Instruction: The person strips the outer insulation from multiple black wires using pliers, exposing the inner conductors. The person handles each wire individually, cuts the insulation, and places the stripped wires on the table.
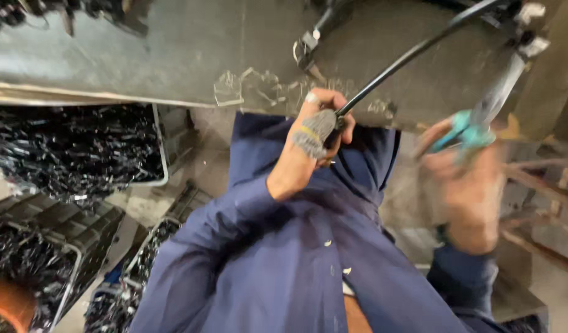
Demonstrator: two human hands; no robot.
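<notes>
Gripping black cable (pixel 413 58) in my left hand (pixel 312 145), fist clenched around it at the workbench (pixel 142 55) edge; grey knit guard on thumb. Cable arcs up-right across the bench. Right hand (pixel 466 185), blurred, closed on teal-handled pliers (pixel 484 114), nose at the cable's far end. Crates of black parts (pixel 74 148) below left.

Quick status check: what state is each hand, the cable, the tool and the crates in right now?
left hand: closed around the black cable, grey finger sleeve on.
right hand: motion-blurred, gripping the teal-handled tool.
black cable: bent in an arc over the workbench.
teal-handled tool: raised toward the cable's far end, jaws blurred.
crates: filled with black parts.
</notes>
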